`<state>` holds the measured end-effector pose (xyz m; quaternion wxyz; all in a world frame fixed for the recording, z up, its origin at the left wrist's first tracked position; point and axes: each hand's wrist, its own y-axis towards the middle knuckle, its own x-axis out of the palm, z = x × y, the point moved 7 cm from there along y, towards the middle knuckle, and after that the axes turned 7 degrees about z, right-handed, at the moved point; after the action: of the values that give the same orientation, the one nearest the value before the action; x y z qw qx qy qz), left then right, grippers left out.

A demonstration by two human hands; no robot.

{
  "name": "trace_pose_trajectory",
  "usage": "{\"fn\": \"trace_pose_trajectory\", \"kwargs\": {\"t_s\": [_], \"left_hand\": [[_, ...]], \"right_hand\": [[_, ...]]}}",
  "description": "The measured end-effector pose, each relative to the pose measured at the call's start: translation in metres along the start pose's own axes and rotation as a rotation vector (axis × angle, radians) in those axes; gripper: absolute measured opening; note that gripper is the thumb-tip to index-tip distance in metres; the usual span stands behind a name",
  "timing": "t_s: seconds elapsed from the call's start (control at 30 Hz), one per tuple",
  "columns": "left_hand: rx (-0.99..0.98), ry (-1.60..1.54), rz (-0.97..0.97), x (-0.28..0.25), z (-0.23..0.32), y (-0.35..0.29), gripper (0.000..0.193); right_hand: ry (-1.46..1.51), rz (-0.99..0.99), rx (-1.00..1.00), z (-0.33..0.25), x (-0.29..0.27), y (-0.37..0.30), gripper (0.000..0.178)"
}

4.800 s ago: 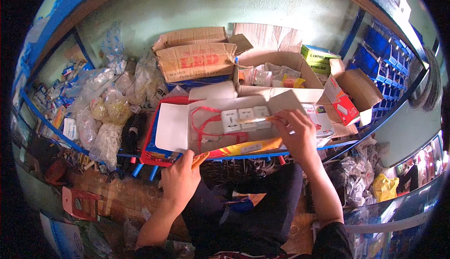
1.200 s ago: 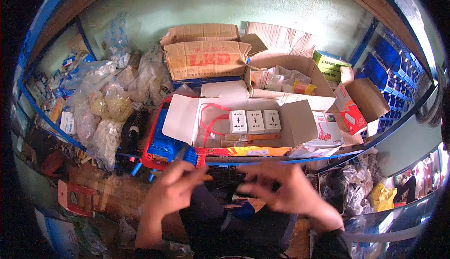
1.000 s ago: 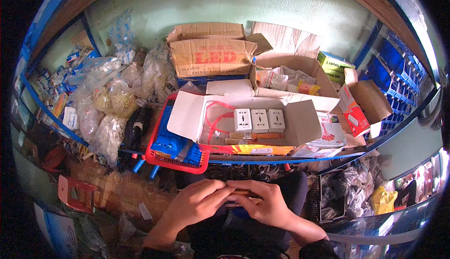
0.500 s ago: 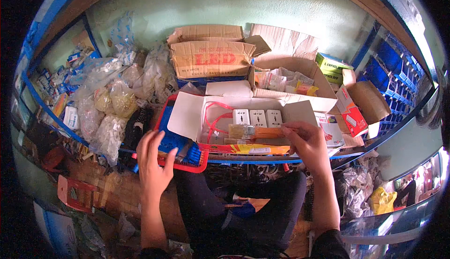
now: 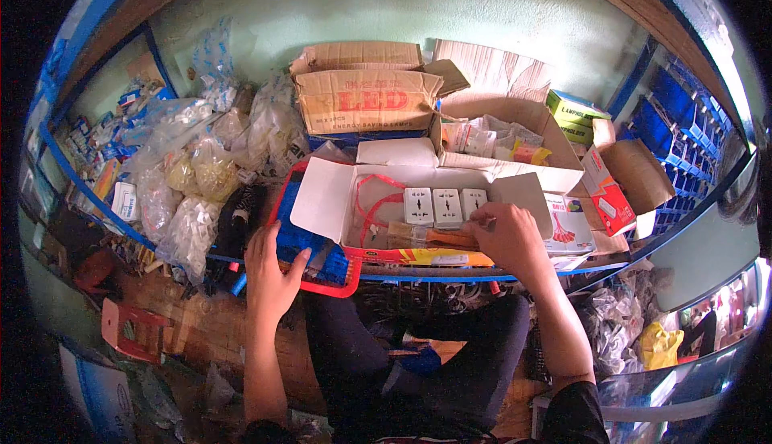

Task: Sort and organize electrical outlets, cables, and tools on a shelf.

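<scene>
Pinched by the right hand [image 5: 513, 239], the brush [image 5: 442, 239] could jostle the white sockets [image 5: 445, 207] if tilted, while the left hand [image 5: 269, 275] is spread open, empty, beside the red basket [image 5: 344, 289].

Paintbrush [image 5: 452, 240] with pale bristles left, orange-brown handle right, sideways inside an open, white-lined box [image 5: 426, 257]; red basket [image 5: 328, 290] just beside it, left.

A pale green, rough-textured wall [image 5: 362, 14] fills twelve o'clock, brightest toward one. A blue metal shelf frame [image 5: 98, 22] curves past ten o'clock. Blue storage bins [image 5: 675, 114] hang between two and three, above a pale panel [image 5: 708, 259]. At eight, a red stool [image 5: 133, 330] stands on brown flooring [image 5: 217, 339].
</scene>
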<state>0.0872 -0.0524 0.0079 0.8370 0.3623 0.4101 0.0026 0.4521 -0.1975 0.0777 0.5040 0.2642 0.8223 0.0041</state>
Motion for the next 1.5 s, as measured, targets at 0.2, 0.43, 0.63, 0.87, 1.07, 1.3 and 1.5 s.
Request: {"fn": "trace_pose_trajectory", "kwargs": {"t_s": [0.2, 0.43, 0.63, 0.87, 1.07, 1.3, 1.5], "left_hand": [[-0.103, -0.008, -0.057, 0.004, -0.005, 0.006, 0.074], [-0.235, 0.195, -0.171, 0.024, 0.004, 0.030, 0.075], [-0.188, 0.205, -0.114, 0.037, -0.001, 0.027, 0.075], [-0.233, 0.161, -0.115, 0.036, -0.004, 0.029, 0.071], [-0.135, 0.122, 0.053, 0.022, 0.010, 0.031, 0.070], [-0.214, 0.082, 0.122, 0.015, 0.001, 0.023, 0.076], [-0.224, -0.038, 0.325, -0.023, 0.001, 0.018, 0.074]], "right_hand": [[0.077, 0.145, -0.019, -0.020, -0.015, -0.005, 0.024], [-0.042, -0.173, -0.110, -0.019, 0.017, 0.013, 0.036], [-0.190, -0.397, -0.354, -0.031, 0.037, 0.032, 0.040], [-0.328, -0.357, -0.369, -0.018, 0.038, 0.028, 0.026], [-0.461, -0.383, -0.394, -0.016, 0.028, 0.025, 0.023], [-0.197, -0.271, -0.378, -0.036, 0.000, 0.018, 0.019], [-0.030, -0.224, -0.372, -0.051, -0.019, 0.010, 0.023]]}}
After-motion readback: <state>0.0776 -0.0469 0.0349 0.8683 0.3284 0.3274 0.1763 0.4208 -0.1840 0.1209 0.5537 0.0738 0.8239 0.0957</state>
